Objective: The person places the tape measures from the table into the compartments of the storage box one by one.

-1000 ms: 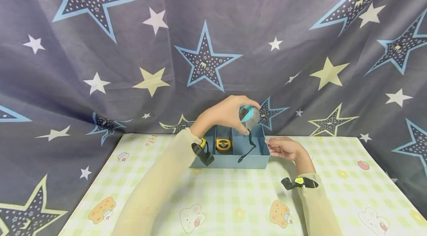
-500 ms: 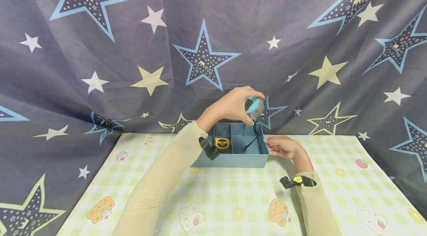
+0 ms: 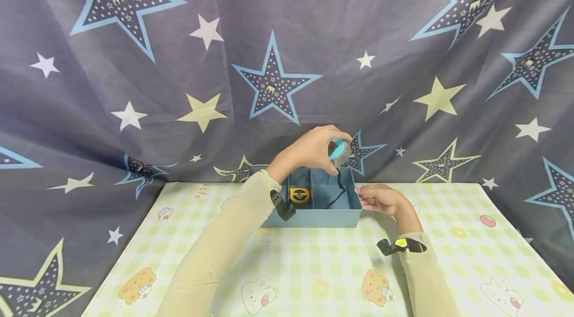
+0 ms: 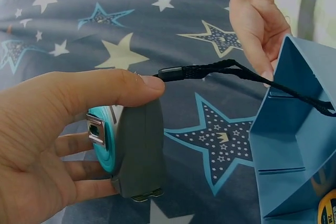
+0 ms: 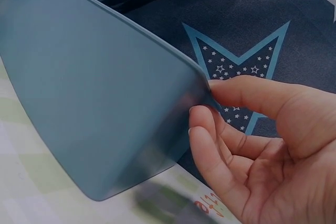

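My left hand (image 3: 309,150) grips a grey tape measure (image 4: 143,148) with a turquoise side, thumb on top and fingers beneath. Its metal end hook shows at the turquoise face in the left wrist view. A black wrist strap (image 4: 215,68) hangs from it into the right compartment of a blue divided box (image 3: 323,218). My right hand (image 3: 381,198) pinches the box's right end; in the right wrist view, the thumb and fingertips (image 5: 202,116) hold its corner edge. A yellow and black tape measure (image 3: 299,195) lies in the middle compartment. My left forearm hides part of the box's left side.
The box stands at the back of a table with a green checked cloth (image 3: 287,262). Right behind it hangs a dark star-patterned curtain (image 3: 341,87). Black camera straps are on both wrists.
My left hand rose slightly and moved right with the grey tape measure, then came down a little. The strap end now hangs inside the right compartment. My right hand kept its hold.
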`<state>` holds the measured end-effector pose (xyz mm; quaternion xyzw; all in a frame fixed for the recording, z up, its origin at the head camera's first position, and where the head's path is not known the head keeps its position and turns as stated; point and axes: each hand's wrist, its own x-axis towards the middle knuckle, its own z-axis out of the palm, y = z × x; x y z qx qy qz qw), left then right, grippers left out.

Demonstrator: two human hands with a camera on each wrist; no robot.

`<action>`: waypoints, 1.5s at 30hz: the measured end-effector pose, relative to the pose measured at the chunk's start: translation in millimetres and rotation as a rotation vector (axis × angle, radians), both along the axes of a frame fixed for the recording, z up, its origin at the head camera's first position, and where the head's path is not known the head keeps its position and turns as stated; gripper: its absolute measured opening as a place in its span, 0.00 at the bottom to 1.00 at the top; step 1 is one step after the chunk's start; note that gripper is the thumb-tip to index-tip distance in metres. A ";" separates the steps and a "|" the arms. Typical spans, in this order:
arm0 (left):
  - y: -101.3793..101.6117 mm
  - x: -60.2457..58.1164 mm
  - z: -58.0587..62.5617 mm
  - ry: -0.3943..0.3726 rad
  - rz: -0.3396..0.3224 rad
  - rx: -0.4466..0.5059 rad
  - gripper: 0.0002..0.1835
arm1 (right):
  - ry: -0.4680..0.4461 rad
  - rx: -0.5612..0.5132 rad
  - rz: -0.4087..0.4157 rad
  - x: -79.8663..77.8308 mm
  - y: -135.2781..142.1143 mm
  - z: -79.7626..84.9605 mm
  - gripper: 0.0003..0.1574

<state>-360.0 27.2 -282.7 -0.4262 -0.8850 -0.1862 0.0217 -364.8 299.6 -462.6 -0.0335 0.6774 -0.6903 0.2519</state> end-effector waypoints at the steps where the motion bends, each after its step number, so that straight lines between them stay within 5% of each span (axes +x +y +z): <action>1: 0.3 -0.6 -0.8 -0.002 0.001 0.002 0.45 | 0.002 0.003 0.000 0.3 0.3 0.1 0.18; 25: 9.1 -10.4 -31.3 -0.026 0.001 -0.061 0.45 | -0.013 -0.007 -0.011 5.1 -1.0 2.7 0.13; 45: 16.8 -19.4 -42.9 -0.053 0.019 -0.125 0.46 | 0.003 0.007 -0.002 1.4 -2.6 1.4 0.14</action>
